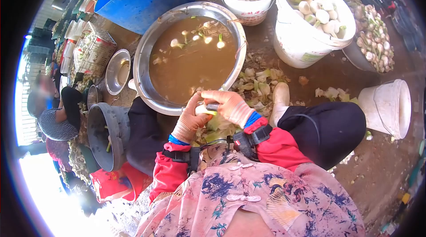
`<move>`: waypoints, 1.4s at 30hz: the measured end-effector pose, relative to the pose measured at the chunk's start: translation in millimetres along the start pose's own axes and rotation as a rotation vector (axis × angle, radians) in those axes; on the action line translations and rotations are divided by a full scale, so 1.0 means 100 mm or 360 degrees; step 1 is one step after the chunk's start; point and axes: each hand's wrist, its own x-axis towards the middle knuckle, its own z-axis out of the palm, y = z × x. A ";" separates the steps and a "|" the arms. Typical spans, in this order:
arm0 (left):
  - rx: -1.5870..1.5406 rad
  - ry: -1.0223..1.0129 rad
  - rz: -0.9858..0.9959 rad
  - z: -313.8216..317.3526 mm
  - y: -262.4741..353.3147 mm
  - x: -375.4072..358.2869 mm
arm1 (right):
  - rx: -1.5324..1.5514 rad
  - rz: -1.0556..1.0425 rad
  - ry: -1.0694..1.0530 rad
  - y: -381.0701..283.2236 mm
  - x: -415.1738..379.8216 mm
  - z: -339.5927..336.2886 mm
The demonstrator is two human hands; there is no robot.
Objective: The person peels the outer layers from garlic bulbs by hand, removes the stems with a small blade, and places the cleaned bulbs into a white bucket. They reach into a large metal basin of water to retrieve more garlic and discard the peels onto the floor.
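Note:
My left hand (191, 120), in an orange-and-white work glove, is closed around a pale garlic bulb (203, 110) with a green stem, mostly hidden by the fingers. Against it, my gloved right hand (229, 106) grips a small dark tool (213, 106) that looks like a short knife; its blade is hard to make out. Both hands meet just over the near rim of a wide steel basin (142, 66). Brown water (191, 70) fills the basin, and several white bulbs (220, 41) with green stubs float in it.
Pale peelings (259, 81) litter the ground beside the basin. Beyond stand a white bucket (295, 44) and a white tub (248, 13) of bulbs. Unpeeled bulbs (375, 41) lie heaped at right, near a white pail (386, 108). A grey bucket (104, 137) and another person (60, 119) are left.

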 end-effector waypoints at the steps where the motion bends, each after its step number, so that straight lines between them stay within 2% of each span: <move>1: 0.0036 0.0016 0.0000 0.01 -0.02 0.00 | -0.0164 -0.0014 -0.0036 -0.05 -0.02 0.04; 2: 0.0034 0.0019 -0.0005 0.02 -0.03 0.01 | -0.0381 0.0004 -0.0022 -0.10 -0.08 0.03; 3: 0.0147 0.0010 0.0023 0.04 -0.01 0.02 | -0.0377 0.0005 -0.0025 -0.09 -0.08 0.06; 5: 0.0268 -0.0002 0.0048 0.08 0.06 0.00 | -0.0680 -0.0410 0.0190 -0.07 -0.06 0.13; 6: 0.0209 0.0026 0.0029 0.11 0.12 -0.03 | -0.0677 -0.0411 0.0194 -0.08 -0.05 0.12; 8: 0.0154 0.0052 0.0016 0.11 0.13 -0.03 | -0.0228 0.0024 0.0170 -0.12 0.00 0.09; 10: -0.0383 0.0167 0.0078 0.08 0.05 0.00 | -0.0149 -0.0034 0.0239 -0.13 -0.01 0.03; 11: -0.0383 0.0167 0.0078 0.08 0.01 0.02 | -0.0071 -0.0088 0.0305 -0.13 -0.01 0.01; 13: -0.0767 0.0399 0.0144 0.12 -0.04 0.05 | -0.0017 -0.0158 0.0328 -0.11 0.01 0.02; 14: -0.0690 0.0546 0.0081 0.09 -0.12 0.09 | -0.0062 -0.0139 0.0347 -0.10 0.00 0.02; 16: -0.0584 0.0574 0.0036 0.11 -0.07 0.05 | -0.0106 -0.0119 0.0366 -0.13 -0.01 0.04; 19: -0.0507 0.0667 -0.0065 0.14 -0.02 0.06 | -0.0085 -0.0292 0.0280 -0.17 -0.04 0.08; 21: -0.0541 0.0745 -0.0105 0.11 -0.02 0.10 | 0.0384 -0.0183 0.0140 -0.22 -0.02 0.08; 22: -0.0923 0.0706 -0.0062 0.06 -0.09 0.14 | 0.0607 -0.0016 0.0068 -0.27 -0.02 0.03; 23: -0.1305 0.0660 -0.0019 -0.01 -0.18 0.18 | 0.0874 -0.0045 0.0075 -0.28 -0.01 0.00; 25: -0.1384 0.0573 0.0058 -0.22 -0.37 0.22 | 0.1542 0.0041 0.0083 -0.54 -0.10 -0.16; 27: -0.1753 0.0562 -0.0059 -0.37 -0.50 0.18 | 0.1298 -0.0445 0.0080 -0.60 -0.14 -0.32; 28: -0.1765 0.0556 -0.0059 -0.38 -0.45 0.15 | 0.1070 -0.0404 0.0203 -0.65 -0.16 -0.44; 29: -0.1765 0.0562 -0.0054 -0.36 -0.41 0.12 | 0.1814 -0.0406 -0.0202 -0.65 -0.13 -0.47; 31: -0.1608 0.0719 -0.0056 -0.26 -0.30 0.07 | 0.1021 0.0014 -0.0229 -0.31 -0.13 -0.42; 33: -0.1524 0.0639 0.0029 -0.19 -0.23 0.04 | -0.0699 -0.0042 -0.0379 -0.08 -0.12 -0.27; 34: -0.1117 0.0751 0.0106 -0.13 -0.18 0.01 | -0.0944 0.0477 -0.0358 -0.08 -0.12 -0.09; 35: -0.0708 0.0853 0.0183 -0.08 -0.12 -0.01 | -0.0791 0.0394 -0.0307 -0.10 -0.13 -0.01; 37: -0.0597 0.0899 0.0198 0.00 -0.10 -0.03 | -0.0176 0.0337 0.0030 -0.07 -0.09 0.10; 39: -0.0222 0.0841 0.0664 0.03 -0.19 0.03 | -0.0194 0.0280 0.0122 -0.20 -0.07 0.09; 41: -0.0314 0.0822 0.0663 0.15 -0.19 0.04 | -0.0218 0.0210 0.0220 -0.25 -0.03 0.11; 42: -0.0113 0.0840 0.0749 0.22 -0.17 0.04 | -0.0517 0.0109 0.0268 -0.25 -0.03 0.16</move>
